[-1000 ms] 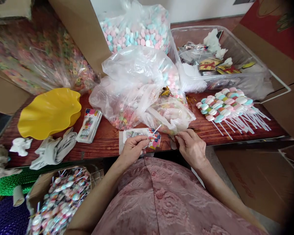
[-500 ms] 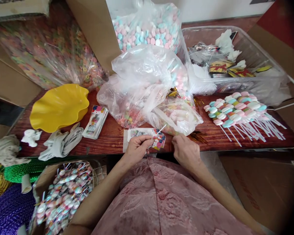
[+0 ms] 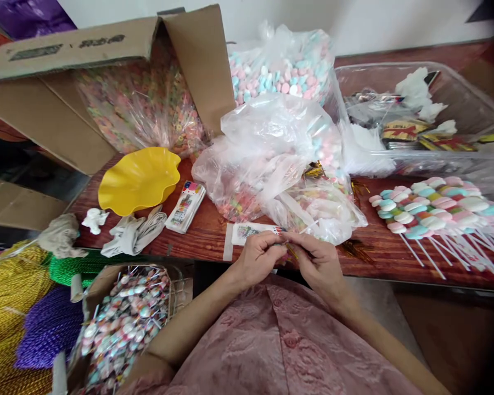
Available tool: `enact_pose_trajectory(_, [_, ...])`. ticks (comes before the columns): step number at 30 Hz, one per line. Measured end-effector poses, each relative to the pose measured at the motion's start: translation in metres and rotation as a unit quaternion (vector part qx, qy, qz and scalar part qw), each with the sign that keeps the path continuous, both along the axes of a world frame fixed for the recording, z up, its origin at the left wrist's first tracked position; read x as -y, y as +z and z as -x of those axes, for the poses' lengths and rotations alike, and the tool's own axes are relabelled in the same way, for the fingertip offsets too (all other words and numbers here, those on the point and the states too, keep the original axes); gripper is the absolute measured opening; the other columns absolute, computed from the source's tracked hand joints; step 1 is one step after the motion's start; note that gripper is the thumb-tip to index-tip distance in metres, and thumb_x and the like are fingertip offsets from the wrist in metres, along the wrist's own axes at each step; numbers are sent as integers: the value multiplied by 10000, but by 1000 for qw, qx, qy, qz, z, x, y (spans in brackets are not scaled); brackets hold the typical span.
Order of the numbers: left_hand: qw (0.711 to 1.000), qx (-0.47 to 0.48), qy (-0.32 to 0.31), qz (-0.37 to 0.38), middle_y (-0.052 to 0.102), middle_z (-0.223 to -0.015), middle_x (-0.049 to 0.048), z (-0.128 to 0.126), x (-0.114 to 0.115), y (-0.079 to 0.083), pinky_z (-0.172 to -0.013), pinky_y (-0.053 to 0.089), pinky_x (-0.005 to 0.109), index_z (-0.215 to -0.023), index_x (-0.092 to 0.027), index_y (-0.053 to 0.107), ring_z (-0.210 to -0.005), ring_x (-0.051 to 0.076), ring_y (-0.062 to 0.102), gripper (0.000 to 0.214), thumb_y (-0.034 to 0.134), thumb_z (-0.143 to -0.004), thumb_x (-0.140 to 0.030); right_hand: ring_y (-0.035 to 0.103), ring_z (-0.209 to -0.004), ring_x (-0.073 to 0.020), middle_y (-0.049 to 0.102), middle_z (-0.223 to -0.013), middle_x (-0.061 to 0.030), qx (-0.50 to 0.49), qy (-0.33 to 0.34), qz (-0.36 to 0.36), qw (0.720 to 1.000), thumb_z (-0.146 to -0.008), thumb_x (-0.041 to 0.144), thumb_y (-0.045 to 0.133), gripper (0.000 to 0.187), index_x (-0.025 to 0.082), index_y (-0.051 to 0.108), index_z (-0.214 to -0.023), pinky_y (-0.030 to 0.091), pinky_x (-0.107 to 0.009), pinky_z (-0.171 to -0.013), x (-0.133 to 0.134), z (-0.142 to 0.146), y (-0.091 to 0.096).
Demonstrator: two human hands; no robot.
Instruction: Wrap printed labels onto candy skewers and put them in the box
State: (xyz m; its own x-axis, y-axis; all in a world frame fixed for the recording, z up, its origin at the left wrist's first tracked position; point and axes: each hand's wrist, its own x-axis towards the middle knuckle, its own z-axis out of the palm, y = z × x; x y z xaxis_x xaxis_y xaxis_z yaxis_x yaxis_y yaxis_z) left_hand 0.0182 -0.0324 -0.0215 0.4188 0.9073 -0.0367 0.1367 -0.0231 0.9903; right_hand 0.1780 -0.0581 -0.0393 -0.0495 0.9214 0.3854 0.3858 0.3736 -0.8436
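Note:
My left hand (image 3: pixel 258 259) is closed in a pinch around a lollipop, whose white stick (image 3: pixel 312 226) pokes up to the right; its candy end is hidden by the fingers. Against it, the fingertips of my right hand (image 3: pixel 320 262) are pinched on a thin gold twist tie (image 3: pixel 292 252). Both hands meet at the table's front edge. Just behind them lies a stack of printed clear bags (image 3: pixel 251 231), partly covered by the left hand. More gold twist ties (image 3: pixel 357 250) lie right of my right hand.
Candy-filled plastic bags (image 3: pixel 267 159) stand behind the hands. Marshmallow lollipops (image 3: pixel 440 206) are piled at right, before a clear bin (image 3: pixel 420 156). Left are a yellow dish (image 3: pixel 138 178), another bag stack (image 3: pixel 186 207) and cloth gloves (image 3: pixel 134 235). A box of wrapped lollipops (image 3: pixel 127 312) sits below.
My right hand has come left from near the gold twist ties to meet my left hand, now with a tie in its fingers. The view has shifted left.

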Motion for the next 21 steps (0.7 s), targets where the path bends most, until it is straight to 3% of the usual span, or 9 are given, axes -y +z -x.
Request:
enact_pose_trajectory(4, [1000, -6, 4, -17, 615, -777, 29, 4, 0, -2, -665, 430, 236, -791, -146, 721, -715, 122, 534, 197, 563, -841, -253, 616, -637, -126, 696, -756, -2, -1, 4, 58, 998, -882, 166, 537, 310, 181, 685, -1153, 507, -266, -626, -3, -2, -3])
enact_pose_trajectory(7, [997, 51, 33, 48, 566, -685, 10, 0, -1, -4, -568, 399, 218, -701, -138, 681, -610, 93, 474, 284, 602, -844, -370, 560, -603, -107, 634, -704, 21, 11, -2, 42, 999, -891, 182, 548, 298, 184, 658, -1168, 481, -250, -610, -3, 0, -3])
enact_pose_trajectory(11, [972, 115, 68, 192, 504, -565, -36, -5, -2, 2, -439, 343, 192, -774, -138, 679, -456, 58, 395, 338, 672, -772, -476, 589, -625, -113, 658, -760, 12, 36, -48, -55, 997, -884, 151, 580, 370, 213, 574, -1249, 494, -251, -628, 0, 5, -7])
enact_pose_trajectory(14, [967, 103, 83, 217, 494, -529, -41, -5, -2, 5, -411, 333, 189, -780, -140, 675, -426, 59, 388, 386, 687, -750, -525, 637, -698, -137, 697, -817, -15, 53, -100, -136, 984, -840, 140, 650, 242, 230, 621, -1063, 515, -264, -666, 4, 8, -11])
enact_pose_trajectory(17, [983, 80, 87, 139, 576, -615, 5, -4, -2, 1, -509, 421, 212, -738, -151, 671, -543, 95, 493, 380, 654, -787, -527, 587, -638, -127, 656, -730, -2, -12, -88, -32, 996, -858, 209, 658, 27, 222, 634, -853, 495, -257, -617, 6, 9, -10])
enact_pose_trajectory(19, [993, 70, 74, 59, 630, -707, 34, -4, -2, -2, -638, 471, 245, -732, -158, 675, -666, 127, 553, 349, 625, -824, -491, 572, -636, -129, 639, -710, -2, -110, -55, 73, 990, -859, 274, 667, 99, 211, 637, -789, 490, -258, -602, 5, 8, -8])
enact_pose_trajectory(21, [997, 54, 54, -8, 646, -744, 46, -3, -4, -2, -716, 470, 266, -724, -160, 674, -727, 143, 567, 321, 596, -857, -441, 574, -643, -134, 637, -712, 0, -212, -18, 159, 964, -810, 326, 717, 158, 203, 634, -756, 492, -260, -595, 2, 6, -6])
